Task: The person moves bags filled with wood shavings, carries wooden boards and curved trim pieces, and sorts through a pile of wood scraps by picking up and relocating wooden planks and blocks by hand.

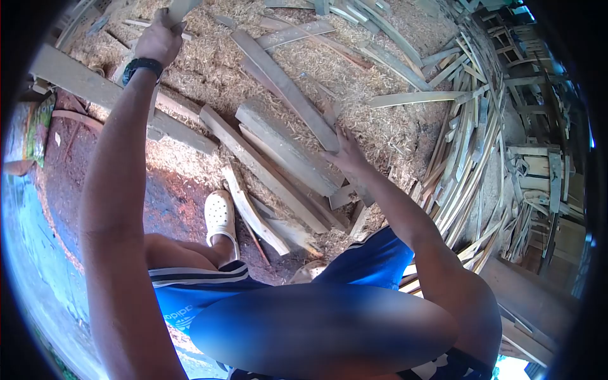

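At the top left, my left hand (159, 43), with a dark watch on the wrist, is closed around the end of a wooden piece (180, 9) that runs out of the top of the view. My right hand (348, 155) is near the centre, its fingers spread at the lower end of a long grey board (288, 92). Whether it presses on the board or only hovers is hard to tell. Below and left of that hand lie a thick timber (288, 149) and a long narrow plank (263, 168), side by side on the shavings.
Wood shavings (392, 136) cover the ground. A pile of thin strips (465, 171) stands to the right, with wooden frames (538, 171) beyond. A long beam (76, 75) crosses the left side. My foot in a pale clog (220, 212) is beside a split piece of wood (250, 215).
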The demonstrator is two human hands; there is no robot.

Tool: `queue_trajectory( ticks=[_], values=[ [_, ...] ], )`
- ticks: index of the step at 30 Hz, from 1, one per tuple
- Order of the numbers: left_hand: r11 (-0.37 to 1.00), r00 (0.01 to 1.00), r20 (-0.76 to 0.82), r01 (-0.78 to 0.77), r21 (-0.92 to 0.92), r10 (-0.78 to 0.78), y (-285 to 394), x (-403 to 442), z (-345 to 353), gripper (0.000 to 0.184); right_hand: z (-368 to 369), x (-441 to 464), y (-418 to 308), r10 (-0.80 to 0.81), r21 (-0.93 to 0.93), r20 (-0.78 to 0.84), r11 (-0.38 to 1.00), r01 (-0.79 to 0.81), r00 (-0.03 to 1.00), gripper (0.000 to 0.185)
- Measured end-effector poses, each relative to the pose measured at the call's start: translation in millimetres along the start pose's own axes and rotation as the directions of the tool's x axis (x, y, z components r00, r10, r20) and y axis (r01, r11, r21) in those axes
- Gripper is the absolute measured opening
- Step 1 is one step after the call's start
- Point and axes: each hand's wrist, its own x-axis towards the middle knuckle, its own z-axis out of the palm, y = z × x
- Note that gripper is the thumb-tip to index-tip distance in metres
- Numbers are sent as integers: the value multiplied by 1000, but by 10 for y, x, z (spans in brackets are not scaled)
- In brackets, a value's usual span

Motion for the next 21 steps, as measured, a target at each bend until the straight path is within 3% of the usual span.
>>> queue_trajectory(
  ticks=[2,5,6,7,8,9,10,11,12,13,15,16,18,21],
  values=[
    [1000,1000,3,10,9,-10,10,-19,6,51,-31,-54,-85,12,84,-55,996,-8,998,103],
    [999,999,38,7,45,-9,0,-32,-36,50,-211,-185,-339,162,122,15,979,-162,987,97],
    [998,998,65,-7,61,3,22,-20,-34,48,-228,-280,-476,79,112,-50,991,-73,996,93],
    [987,987,63,-149,58,145,-290,90,172,47,-231,-353,-607,21,88,-133,996,-9,991,89],
    [984,989,140,-79,160,57,-263,84,161,35,-198,-377,-678,133,143,-125,983,-115,983,80],
    [969,986,140,-122,214,93,-630,255,497,42,-142,-339,-618,152,147,-146,980,-130,978,85],
    [994,983,182,-33,107,13,-566,276,436,51,-92,-309,-554,170,153,-166,978,-145,971,90],
    [986,991,65,-106,-129,115,-555,236,408,55,-40,-293,-494,189,159,-187,974,-160,964,96],
    [978,986,-37,-168,-122,165,-745,294,550,55,-390,-375,-583,240,211,-69,952,-221,968,97],
    [987,996,22,-81,-142,85,-653,272,460,55,-758,-472,-693,287,247,50,924,-291,957,98],
    [994,995,45,-80,-75,83,-670,294,446,54,-1225,-548,-531,231,249,160,931,-265,960,95],
    [997,997,25,-73,-23,74,-607,267,407,54,-1336,-610,-342,234,186,84,951,-246,969,102],
    [993,993,-29,-113,-27,112,-623,271,432,53,-1601,-902,151,232,81,-9,970,-231,973,96],
    [985,988,-14,-155,-74,154,-704,317,466,52,-1835,-1628,947,448,-130,-104,879,-459,888,79]
  ],
)
